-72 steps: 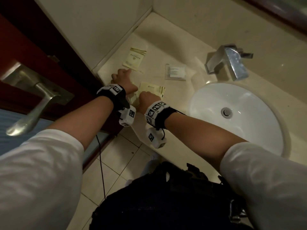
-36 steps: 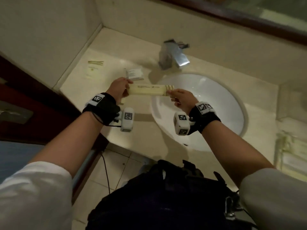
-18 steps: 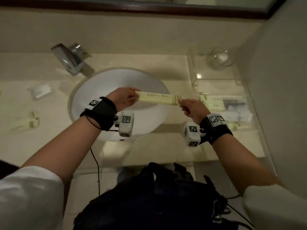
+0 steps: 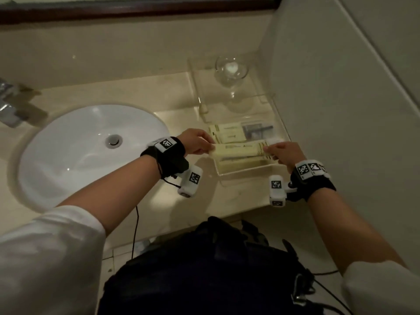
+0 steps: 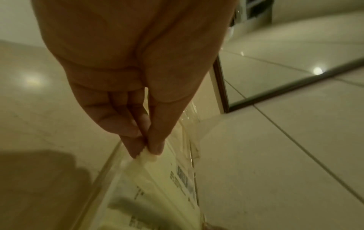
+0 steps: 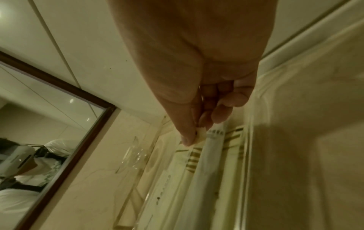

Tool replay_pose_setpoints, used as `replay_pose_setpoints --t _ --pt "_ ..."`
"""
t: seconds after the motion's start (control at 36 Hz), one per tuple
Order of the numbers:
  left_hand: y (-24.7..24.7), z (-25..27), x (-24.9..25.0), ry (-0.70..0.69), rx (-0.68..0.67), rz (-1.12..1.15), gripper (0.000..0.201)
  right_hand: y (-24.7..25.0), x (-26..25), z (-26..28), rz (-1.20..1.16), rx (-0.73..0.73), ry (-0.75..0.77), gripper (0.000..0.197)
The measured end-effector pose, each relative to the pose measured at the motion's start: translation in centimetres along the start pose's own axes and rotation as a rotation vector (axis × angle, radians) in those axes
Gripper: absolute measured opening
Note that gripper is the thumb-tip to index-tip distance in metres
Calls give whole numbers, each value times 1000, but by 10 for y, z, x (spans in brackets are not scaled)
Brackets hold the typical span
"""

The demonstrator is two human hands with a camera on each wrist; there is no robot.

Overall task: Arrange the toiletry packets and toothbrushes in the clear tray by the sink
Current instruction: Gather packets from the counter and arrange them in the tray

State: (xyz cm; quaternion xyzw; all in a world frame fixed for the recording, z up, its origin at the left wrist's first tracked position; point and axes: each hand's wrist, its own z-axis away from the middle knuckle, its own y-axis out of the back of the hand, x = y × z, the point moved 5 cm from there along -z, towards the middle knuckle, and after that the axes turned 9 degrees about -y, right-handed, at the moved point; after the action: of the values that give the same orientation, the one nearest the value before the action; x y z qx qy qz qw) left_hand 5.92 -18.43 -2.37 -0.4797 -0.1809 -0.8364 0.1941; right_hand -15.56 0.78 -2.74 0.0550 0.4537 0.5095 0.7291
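A long cream packet [image 4: 242, 150] is held flat over the front part of the clear tray [image 4: 247, 176], which stands on the counter [image 4: 177, 105] to the right of the white sink [image 4: 75, 153], next to the side wall. Its left end is pinched between thumb and fingertips of the left hand [image 4: 196, 142], and its right end, where dark stripes are printed, is pinched in the same way by the right hand [image 4: 286, 153]. In the left wrist view the corner of the packet [image 5: 149, 157] is seen pressed between the thumb and the fingers [image 5: 135, 147]; in the right wrist view the other end [image 6: 199, 136] is squeezed between thumb and fingers of that hand.

Inside the tray, more cream packets [image 4: 229, 133] are laid side by side behind the held one, and a clear wrapped item with a dark part [image 4: 256, 131] is placed to their right. Under the held packet another cream packet [image 4: 241, 164] is lying at the front of the tray. Whether the held packet touches the ones below cannot be told. In the back part of the tray a stemmed glass [image 4: 231, 71] is standing upright. A faucet [image 4: 10, 105] is seen at the left edge, behind the sink.
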Motion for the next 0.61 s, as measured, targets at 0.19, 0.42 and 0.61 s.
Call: replay_pose_setpoints --t 0.19,0.42,0.61 --pt "-27 -16 5 -13 -39 -259 15 16 17 -15 165 -5 -20 26" --pt "-34 -20 8 -62 -98 -526 17 17 13 -20 273 -52 -58 18" --pt "-41 -20 11 -120 -135 -741 13 15 18 -26 301 -55 -49 24"
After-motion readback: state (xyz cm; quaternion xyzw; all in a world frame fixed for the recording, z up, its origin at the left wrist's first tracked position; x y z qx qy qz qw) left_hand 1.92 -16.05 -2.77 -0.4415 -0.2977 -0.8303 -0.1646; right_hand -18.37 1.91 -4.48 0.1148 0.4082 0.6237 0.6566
